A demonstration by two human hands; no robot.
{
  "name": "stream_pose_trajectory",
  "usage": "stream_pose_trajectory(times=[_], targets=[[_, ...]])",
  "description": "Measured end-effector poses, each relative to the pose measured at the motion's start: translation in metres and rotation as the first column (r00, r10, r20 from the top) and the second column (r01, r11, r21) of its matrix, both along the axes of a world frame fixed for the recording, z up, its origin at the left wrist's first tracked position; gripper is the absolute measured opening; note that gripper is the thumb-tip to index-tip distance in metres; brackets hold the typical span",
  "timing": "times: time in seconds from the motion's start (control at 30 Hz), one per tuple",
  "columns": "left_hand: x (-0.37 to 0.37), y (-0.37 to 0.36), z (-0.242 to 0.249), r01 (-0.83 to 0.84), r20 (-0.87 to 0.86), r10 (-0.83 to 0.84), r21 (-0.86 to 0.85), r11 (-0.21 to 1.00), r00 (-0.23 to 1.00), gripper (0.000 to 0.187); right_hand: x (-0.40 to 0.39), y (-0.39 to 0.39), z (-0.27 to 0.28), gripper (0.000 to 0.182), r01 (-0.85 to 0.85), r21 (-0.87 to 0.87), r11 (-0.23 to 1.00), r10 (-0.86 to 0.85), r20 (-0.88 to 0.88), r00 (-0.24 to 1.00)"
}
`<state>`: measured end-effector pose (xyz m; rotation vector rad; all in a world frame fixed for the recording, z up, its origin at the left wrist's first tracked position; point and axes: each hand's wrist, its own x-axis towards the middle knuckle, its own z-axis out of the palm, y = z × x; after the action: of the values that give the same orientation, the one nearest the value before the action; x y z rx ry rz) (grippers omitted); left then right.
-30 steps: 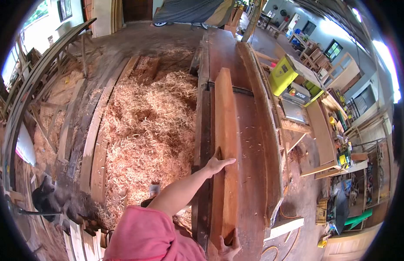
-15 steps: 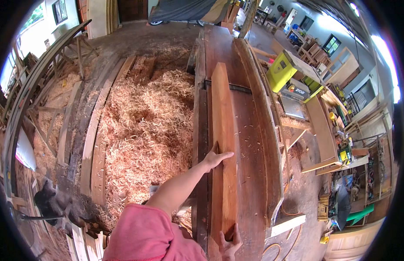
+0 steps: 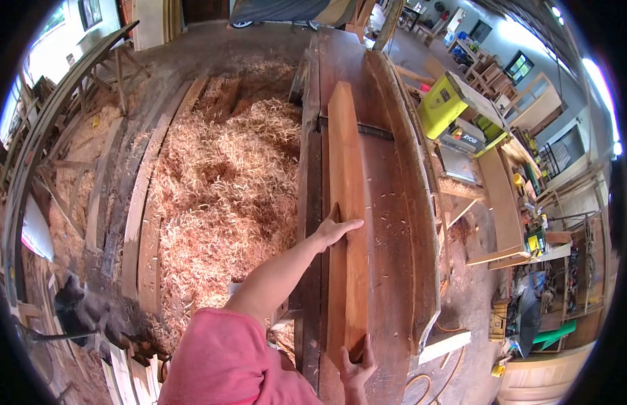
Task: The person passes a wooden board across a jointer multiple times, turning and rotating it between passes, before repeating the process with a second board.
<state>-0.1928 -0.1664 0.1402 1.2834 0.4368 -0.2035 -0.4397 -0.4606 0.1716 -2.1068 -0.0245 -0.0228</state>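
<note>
A long, squared reddish-brown wooden beam (image 3: 347,162) lies lengthwise on a dark wooden bench top (image 3: 391,270), pointing away from me. My left hand (image 3: 335,231) grips it near the middle, the thumb laid across its upper face and the fingers down the left side, partly hidden. At the beam's near end is my right hand (image 3: 357,368), its thumb and fingers cupped around the end.
Curly wood shavings (image 3: 225,202) heap up left of the bench. A thick slab with a rough edge (image 3: 418,236) runs along its right side. Beyond stands a yellow-green RYOBI machine (image 3: 441,104). An orange hose (image 3: 421,388) lies on the floor at right.
The beam has slid a little forward, away from me, along the bench. Both hands have moved forward with it, keeping their hold. The camera view has shifted slightly.
</note>
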Motion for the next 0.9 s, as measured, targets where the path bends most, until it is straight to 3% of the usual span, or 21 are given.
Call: stream_pose_trajectory(times=[0.23,0.33,0.4,0.47,0.53,0.67,0.73,0.83,0.9], targets=[[0.022,0.017,0.0,0.011,0.113,-0.007,-0.041,0.999,0.994,0.135,0.025,0.021,0.002,0.077,0.025,0.117,0.993,-0.019,-0.051,0.998],[0.037,0.022,-0.01,-0.025,0.005,0.025,0.004,1.0,1.0,0.13,0.036,0.025,0.0,0.076,0.014,0.018,1.0,-0.012,-0.084,0.996],[0.043,0.027,-0.01,-0.04,0.062,0.039,0.021,0.999,0.997,0.129,0.045,0.032,0.004,0.075,0.024,0.026,0.999,-0.02,-0.126,0.992],[0.051,0.025,-0.017,-0.114,0.125,0.112,0.009,0.993,0.986,0.128,0.054,0.038,0.007,0.075,0.021,0.038,0.999,-0.016,-0.144,0.989],[0.074,0.018,-0.057,-0.238,0.188,0.239,-0.029,0.971,0.953,0.127,0.063,0.046,0.006,0.074,0.017,0.068,0.998,-0.007,-0.141,0.99],[0.095,0.023,-0.081,-0.252,0.181,0.256,-0.046,0.967,0.95,0.12,0.081,0.058,0.001,0.073,0.021,0.102,0.995,-0.006,-0.153,0.988],[0.093,0.027,-0.079,-0.232,0.185,0.245,-0.09,0.969,0.952,0.115,0.092,0.065,0.007,0.074,0.004,0.036,0.999,0.003,-0.191,0.982],[0.073,0.024,-0.061,-0.285,0.119,0.282,0.013,0.958,0.952,0.11,0.108,0.081,0.004,0.073,-0.021,0.096,0.995,0.027,-0.06,0.998],[0.057,0.03,-0.06,-0.207,0.077,0.197,0.16,0.965,0.977,0.1,0.119,0.093,0.003,0.074,-0.008,0.067,0.998,0.008,-0.007,1.0]])
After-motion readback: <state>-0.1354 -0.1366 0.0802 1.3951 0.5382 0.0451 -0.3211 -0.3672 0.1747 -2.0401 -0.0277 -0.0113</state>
